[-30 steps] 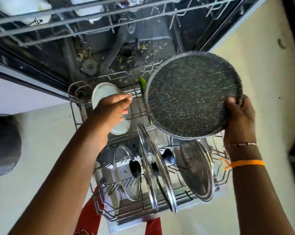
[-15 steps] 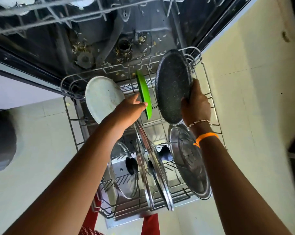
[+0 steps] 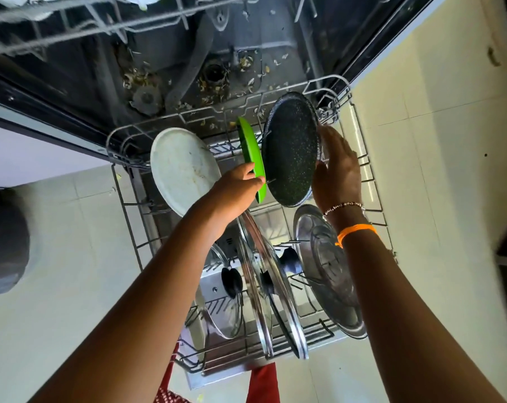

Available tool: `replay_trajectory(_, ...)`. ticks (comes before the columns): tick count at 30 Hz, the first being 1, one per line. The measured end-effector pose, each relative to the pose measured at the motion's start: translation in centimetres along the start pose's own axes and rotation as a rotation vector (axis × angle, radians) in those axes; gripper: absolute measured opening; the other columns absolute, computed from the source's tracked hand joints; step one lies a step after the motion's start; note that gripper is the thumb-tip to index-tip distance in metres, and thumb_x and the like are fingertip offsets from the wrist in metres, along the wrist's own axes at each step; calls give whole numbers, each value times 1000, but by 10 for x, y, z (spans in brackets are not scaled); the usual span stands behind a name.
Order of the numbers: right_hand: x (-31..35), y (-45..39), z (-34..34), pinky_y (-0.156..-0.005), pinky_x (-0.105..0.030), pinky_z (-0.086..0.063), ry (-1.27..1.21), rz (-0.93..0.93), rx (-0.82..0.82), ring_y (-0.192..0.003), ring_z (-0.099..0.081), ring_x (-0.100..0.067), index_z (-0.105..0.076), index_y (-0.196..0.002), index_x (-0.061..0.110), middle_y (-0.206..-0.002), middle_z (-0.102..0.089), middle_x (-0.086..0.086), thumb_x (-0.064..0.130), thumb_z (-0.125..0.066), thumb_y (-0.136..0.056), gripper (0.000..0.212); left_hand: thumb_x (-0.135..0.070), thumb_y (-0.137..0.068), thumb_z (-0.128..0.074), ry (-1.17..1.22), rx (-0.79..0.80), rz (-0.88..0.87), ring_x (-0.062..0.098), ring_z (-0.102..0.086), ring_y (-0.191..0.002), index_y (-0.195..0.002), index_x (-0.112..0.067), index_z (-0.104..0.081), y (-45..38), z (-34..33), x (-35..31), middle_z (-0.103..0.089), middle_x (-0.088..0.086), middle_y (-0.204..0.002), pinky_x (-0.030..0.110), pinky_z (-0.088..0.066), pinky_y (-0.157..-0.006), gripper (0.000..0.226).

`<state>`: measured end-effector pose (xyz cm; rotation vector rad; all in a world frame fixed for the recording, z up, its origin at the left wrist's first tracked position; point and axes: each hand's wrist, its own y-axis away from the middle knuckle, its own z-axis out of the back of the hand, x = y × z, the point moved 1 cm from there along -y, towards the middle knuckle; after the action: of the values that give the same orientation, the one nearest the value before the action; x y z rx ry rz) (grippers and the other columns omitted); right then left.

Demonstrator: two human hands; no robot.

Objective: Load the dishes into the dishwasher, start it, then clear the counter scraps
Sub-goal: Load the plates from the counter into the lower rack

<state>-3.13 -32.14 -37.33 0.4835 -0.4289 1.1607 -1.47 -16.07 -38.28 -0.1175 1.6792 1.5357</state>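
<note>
Head view: white plate (image 3: 185, 167) leans at the rack's (image 3: 121, 199) left, then your left hand (image 3: 235, 190), its grip pinched on the green plate (image 3: 251, 149). Next the speckled pan (image 3: 290, 149) stands on edge, your right hand (image 3: 335, 167) flat behind it, fingers straight. Let go carelessly and it could tip onto the lids (image 3: 269, 289). Free slots remain only rightward.

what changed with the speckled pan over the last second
The right hand swung the speckled pan from flat above the lower rack to on edge beside the green plate, and its fingers have now opened. The left hand stays at the green plate; white plate and lids unchanged.
</note>
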Motion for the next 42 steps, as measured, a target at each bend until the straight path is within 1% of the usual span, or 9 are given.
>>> replay_trajectory(4, 24, 26, -1, -104, -32, -37, -34, 23, -48, -120, -51, -29, -59, -120, 4, -131, -55, -12, -18, -42, -78, 50, -20, -96, -46, 87, -74, -27, 19, -54, -109, -136, -17, -43, 22, 17, 1, -52, 4, -134, 28, -39, -90, 40)
replay_trajectory(9, 94, 60, -8, -89, -40, -46, -163, 61, 48, -101, -60, -32, -69, -102, 2, -108, -67, -15, -14, -47, -76, 37, -10, -96, -43, 149, -178, -36, 14, -58, -87, -127, -11, -53, 68, 51, 5, -60, 8, -121, 7, -44, -56, 33)
replay_trajectory(13, 161, 97, -9, -91, -33, -46, -265, 39, 113, -101, -61, -30, -69, -100, 3, -106, -68, -13, -11, -50, -77, 32, -5, -95, -42, 186, -262, -62, 10, -58, -76, -120, -6, -58, 117, 89, 4, -61, 10, -110, 6, -45, -56, 30)
replay_trajectory(16, 209, 126, -4, -92, -37, -45, -276, 19, 167, -104, -60, -31, -68, -103, 5, -110, -67, -13, -7, -51, -81, 30, -4, -96, -40, 204, -268, -91, 6, -57, -74, -119, -4, -58, 162, 121, -5, -61, 8, -104, 1, -43, -55, 29)
replay_trajectory(23, 327, 171, 13, -89, -43, -47, -370, 63, 201, -100, -62, -34, -67, -102, -2, -106, -67, -20, -11, -47, -79, 32, -5, -96, -40, 320, -313, -163, 16, -59, -85, -120, -2, -57, 260, 205, -28, -60, 4, -100, 17, -39, -69, 29)
replay_trajectory(25, 358, 181, 16, -90, -35, -46, -378, 104, 198, -99, -61, -32, -67, -101, -1, -105, -68, -18, -10, -49, -80, 29, -6, -95, -42, 367, -357, -184, 12, -60, -76, -117, -3, -59, 286, 227, -28, -61, 0, -91, 17, -41, -70, 28)
replay_trajectory(32, 483, 251, 30, -82, -12, -40, -475, 314, 214, -99, -62, -26, -66, -105, -1, -107, -68, -15, -11, -49, -82, 30, -10, -95, -43, 493, -516, -298, 21, -59, -91, -116, -4, -61, 402, 310, -4, -63, 10, -103, 20, -43, -72, 28)
replay_trajectory(36, 549, 295, 38, -85, -22, -46, -532, 427, 209, -99, -62, -25, -65, -105, 0, -107, -67, -13, -8, -50, -85, 26, -13, -97, -41, 466, -623, -444, 17, -60, -93, -114, -8, -61, 469, 348, 15, -63, 7, -110, 20, -45, -75, 27)
replay_trajectory(42, 628, 343, 34, -86, -44, -52, -629, 480, 285, -92, -64, -25, -66, -102, 5, -106, -68, -10, -4, -50, -88, 24, -14, -97, -41, 516, -789, -537, 10, -60, -81, -112, -10, -62, 552, 413, 38, -63, 5, -104, 16, -44, -63, 26)
